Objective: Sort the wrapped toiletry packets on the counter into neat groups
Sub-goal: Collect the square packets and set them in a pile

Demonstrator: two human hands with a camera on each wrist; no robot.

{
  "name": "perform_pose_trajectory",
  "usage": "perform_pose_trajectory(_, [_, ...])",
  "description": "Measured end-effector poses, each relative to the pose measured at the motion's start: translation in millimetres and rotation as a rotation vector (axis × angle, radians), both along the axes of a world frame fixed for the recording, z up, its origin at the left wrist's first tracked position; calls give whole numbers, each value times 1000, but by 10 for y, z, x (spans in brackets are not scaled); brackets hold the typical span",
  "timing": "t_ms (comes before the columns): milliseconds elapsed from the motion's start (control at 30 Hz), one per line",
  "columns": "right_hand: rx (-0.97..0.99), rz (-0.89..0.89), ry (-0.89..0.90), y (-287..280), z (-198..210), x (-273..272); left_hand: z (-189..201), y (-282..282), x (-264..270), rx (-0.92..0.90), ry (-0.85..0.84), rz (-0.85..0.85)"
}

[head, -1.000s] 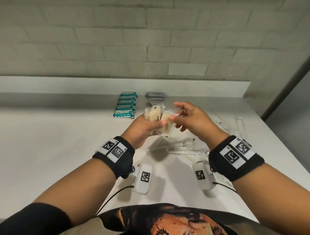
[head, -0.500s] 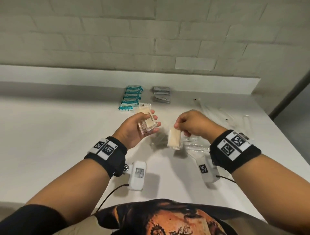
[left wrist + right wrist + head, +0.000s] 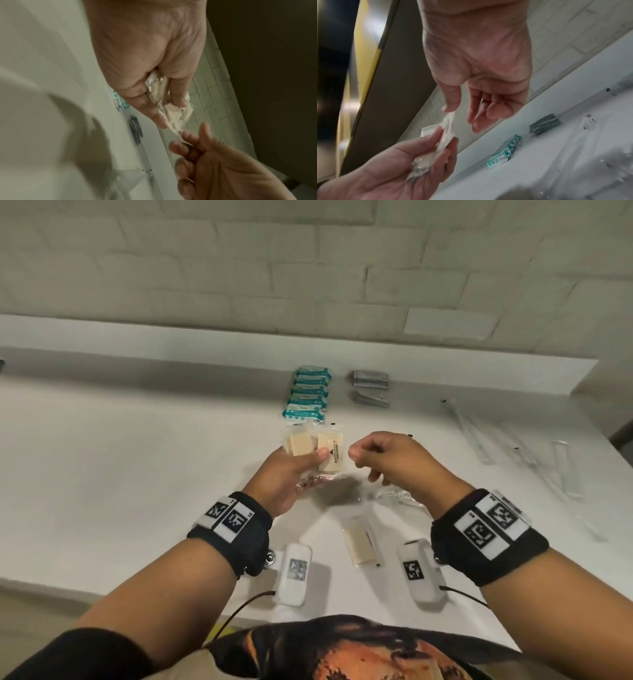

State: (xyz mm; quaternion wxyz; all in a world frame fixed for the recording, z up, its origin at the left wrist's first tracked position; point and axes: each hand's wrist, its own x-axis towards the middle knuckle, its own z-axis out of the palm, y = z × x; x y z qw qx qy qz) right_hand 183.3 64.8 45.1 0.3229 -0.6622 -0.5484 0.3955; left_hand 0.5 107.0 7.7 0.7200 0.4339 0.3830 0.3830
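Note:
My left hand (image 3: 310, 461) is raised over the white counter (image 3: 137, 474) and grips a fanned bunch of clear-wrapped beige soap packets (image 3: 331, 451), thumb on top; one packet carries a dark printed label. My right hand (image 3: 363, 465) is just right of them, fingers loosely bent, and its thumb tip touches the wrapper's edge without closing on it. The right wrist view shows this hand (image 3: 460, 116) with thumb and fingers apart beside the wrapper (image 3: 447, 129). Another soap packet (image 3: 359, 542) lies flat on the counter between my wrists.
A neat column of teal packets (image 3: 308, 392) and two stacks of grey packets (image 3: 370, 386) sit near the back ledge. Long clear-wrapped items (image 3: 496, 446) are scattered at the right, and more clear wrappers (image 3: 397, 496) lie under my right hand. The counter's front edge is close to my body.
The soap packet that hung from my right hand is gone from it, and one now lies on the counter. My right hand has come back up to the left hand's bunch.

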Motion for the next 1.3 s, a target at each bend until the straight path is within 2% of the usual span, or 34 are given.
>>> perform_pose_trajectory(100, [-47,39,66,-15,-76,-104,-2,20,35,32,-28,-49])
perform_pose_trajectory(267, [126,-240,254,-35,-187,-127,-42,92,53,7,-57,-109])
perform_pose_trajectory(333, [221,-279,247,-58,-172,-100,-63,128,54,-42,-23,-112])
perform_pose_trajectory(400, [339,-214,101,-98,-153,-90,-86,154,46,-127,-2,-134])
perform_pose_trajectory(500, [523,21,-431,-149,-160,-46,-60,164,9,-254,-72,-218])
perform_pose_trajectory(533, [571,91,-544,-154,-159,-25,-59,185,-9,-246,-70,-242])
perform_pose_trajectory(600, [620,154,-617,-148,-173,9,-44,237,-23,-181,-31,-256])
perform_pose_trajectory(667, [532,88,-488,-103,-194,24,-51,284,-10,-66,-15,-224])
perform_pose_trajectory(767, [187,-131,26,-13,-126,61,-95,289,46,101,38,-199])
perform_pose_trajectory(800, [76,-150,159,18,-87,89,-106,275,64,155,78,-198])
perform_pose_trajectory(833, [-17,-130,219,43,-54,117,-116,259,74,194,108,-191])
perform_pose_trajectory(900, [-136,-52,212,75,-6,136,-146,242,87,236,125,-157])
perform_pose_trajectory(1000, [-194,-42,178,103,-8,114,-156,223,92,210,77,-125])
perform_pose_trajectory(1167, [-123,-55,15,118,-59,39,-182,194,67,185,91,-127])
perform_pose_trajectory(1300, [-78,19,11,129,17,29,-178,216,29,185,95,-132])
